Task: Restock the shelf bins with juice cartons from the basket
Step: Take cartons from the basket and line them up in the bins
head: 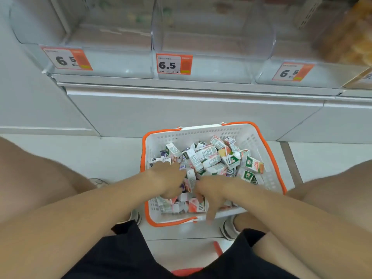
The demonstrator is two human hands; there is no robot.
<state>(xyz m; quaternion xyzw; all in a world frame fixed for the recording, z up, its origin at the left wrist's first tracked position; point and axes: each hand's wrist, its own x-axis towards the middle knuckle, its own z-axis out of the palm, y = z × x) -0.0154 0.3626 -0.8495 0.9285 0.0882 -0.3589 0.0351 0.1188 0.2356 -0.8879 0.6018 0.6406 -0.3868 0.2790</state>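
White card with green, pink and purple prints: that is how the juice cartons [209, 158] look. They are small boxes, and they lie every which way in one big heap. The heap fills a white basket [201, 135] with holes in its walls and an orange rim. The basket stands on the pale floor [110, 154], just in front of the white shelf base [181, 111].

The left hand [169, 178] is down in the heap near the basket's left wall. Its knuckles are up and its fingers bend into the cartons — I cannot tell if they hold one. The right hand [211, 194] is by the basket's near edge. Its fingers [210, 210] are apart and point down, and one reaches over the rim.

The basket's far wall shows bare above the heap. Bare floor lies to the left of the basket.

Up on the base sit three clear bins [211, 37] side by side, each with an orange and white price tag [174, 64] that says 6.5. Their round fronts stick out — right over the basket. Far right, a fourth bin holds something yellow and blurry [352, 37].
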